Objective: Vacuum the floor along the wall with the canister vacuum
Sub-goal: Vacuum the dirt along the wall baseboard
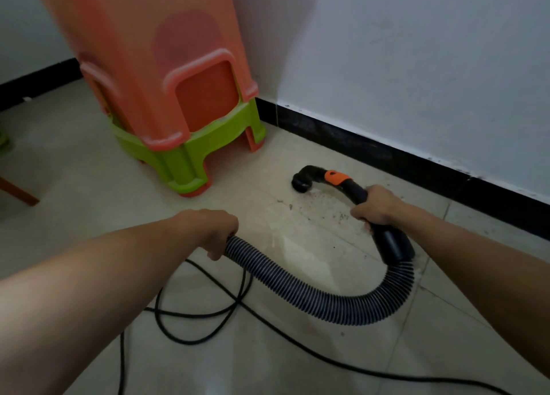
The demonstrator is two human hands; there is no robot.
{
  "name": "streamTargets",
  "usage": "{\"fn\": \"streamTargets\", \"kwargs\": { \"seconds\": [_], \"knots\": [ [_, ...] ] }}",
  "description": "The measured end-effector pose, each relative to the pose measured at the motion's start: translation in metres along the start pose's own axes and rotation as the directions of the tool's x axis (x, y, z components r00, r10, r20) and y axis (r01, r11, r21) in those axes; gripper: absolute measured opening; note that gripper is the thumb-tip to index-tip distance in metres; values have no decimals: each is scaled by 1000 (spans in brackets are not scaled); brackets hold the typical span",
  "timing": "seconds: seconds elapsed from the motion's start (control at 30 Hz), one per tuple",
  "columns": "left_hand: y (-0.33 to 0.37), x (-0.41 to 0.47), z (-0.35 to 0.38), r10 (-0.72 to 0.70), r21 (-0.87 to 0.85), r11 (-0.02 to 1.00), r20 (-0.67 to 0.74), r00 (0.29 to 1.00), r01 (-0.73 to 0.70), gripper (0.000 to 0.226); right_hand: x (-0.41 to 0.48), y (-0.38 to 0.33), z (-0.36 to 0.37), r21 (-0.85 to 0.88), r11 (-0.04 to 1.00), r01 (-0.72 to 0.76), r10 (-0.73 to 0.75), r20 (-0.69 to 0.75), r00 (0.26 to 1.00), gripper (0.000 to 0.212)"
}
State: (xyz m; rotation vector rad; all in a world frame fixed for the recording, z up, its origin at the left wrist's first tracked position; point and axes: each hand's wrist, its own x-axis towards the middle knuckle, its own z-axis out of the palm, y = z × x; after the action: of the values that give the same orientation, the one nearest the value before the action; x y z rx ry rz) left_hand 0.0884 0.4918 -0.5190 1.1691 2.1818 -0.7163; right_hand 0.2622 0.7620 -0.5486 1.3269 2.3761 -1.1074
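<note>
— How do we work this stretch well?

— Our right hand [376,205] wraps its fingers round the curved handle [355,190], and our left hand [214,231] grips the ribbed hose [312,293] where it runs off toward the canister, which is out of view. The nozzle [303,180] sits mouth-down on the floor [89,171], a little short of the black baseboard [387,159]. We'd judge a slow, low stroke best. We draw the mouth through the scatter of dark crumbs [333,213], then run it tight along the baseboard's edge, where grit likes to lodge.

— What should we watch?

— The power cord [208,314] loops on the tiles below our left hand, so we should carry the hose clear of it and avoid a snag. The stacked plastic stools [184,111] stand in the corner, near the nozzle, and we'd likely have to work round their legs.

— And where does it all lie relative to our hands?

— The nozzle is ahead and to the left of our right hand, at the handle's far end. The crumbs lie between our hands, nearer the right, under the handle's curve. The hose sags in a loop from below the right hand across to the left.
</note>
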Motion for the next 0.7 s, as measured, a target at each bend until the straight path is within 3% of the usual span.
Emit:
{"fn": "streamTargets", "kwargs": {
  "seconds": [0.1, 0.23, 0.53, 0.7],
  "knots": [
    [7, 2, -2, 30, 23, 999, 13, 999, -31, 38, -6, -4, 5, 38, 999, 39, -44, 137, 990, 33],
    [10, 3, -4, 40, 41, 998, -5, 999, -40, 35, -6, -5, 6, -30, 997, 68, -65, 78, 995, 32],
    [3, 0, 2, 42, 40, 998, 15, 999, -43, 40, -12, -9, 21, 11, 992, 122, -122, 175, 977, 28],
    [8, 3, -1, 63, 2, 998, -47, 997, -63, 32, -5, 7, -15, -154, 988, 3, -26, -145, 989, 38]
  ]
}}
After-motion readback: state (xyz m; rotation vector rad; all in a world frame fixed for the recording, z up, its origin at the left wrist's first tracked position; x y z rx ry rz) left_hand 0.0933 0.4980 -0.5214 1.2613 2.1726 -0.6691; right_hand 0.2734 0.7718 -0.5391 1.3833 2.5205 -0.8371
